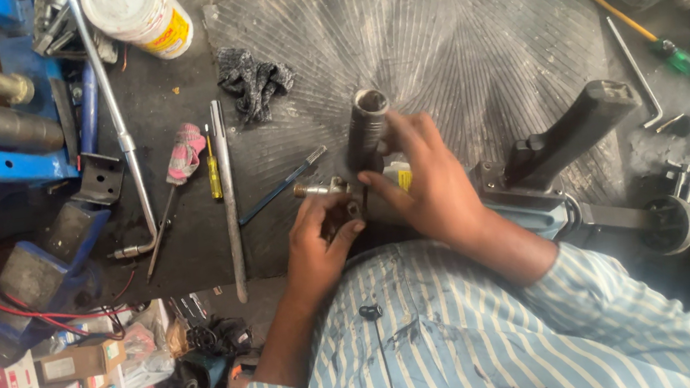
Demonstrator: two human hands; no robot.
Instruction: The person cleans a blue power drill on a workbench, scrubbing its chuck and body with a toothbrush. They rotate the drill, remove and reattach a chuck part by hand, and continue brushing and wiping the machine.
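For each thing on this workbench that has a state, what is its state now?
Dark metal tube: upright, open end up, held.
Left hand: gripping the tube's lower fitting.
Right hand: closed around the tube.
Grey rag: crumpled, lying apart.
White container: lid on.
Green-handled screwdriver: lying flat, untouched.

**Your bench and what lies on it**

You work at a dark bench (194,248) topped by a ribbed grey mat (475,38). Left of the mat lie a long metal rod (228,199), a yellow screwdriver (213,168) and a pink-handled tool (181,157). On the mat's upper left corner sits a dark rag (254,79). Right of the mat rests a green-handled screwdriver (631,23).
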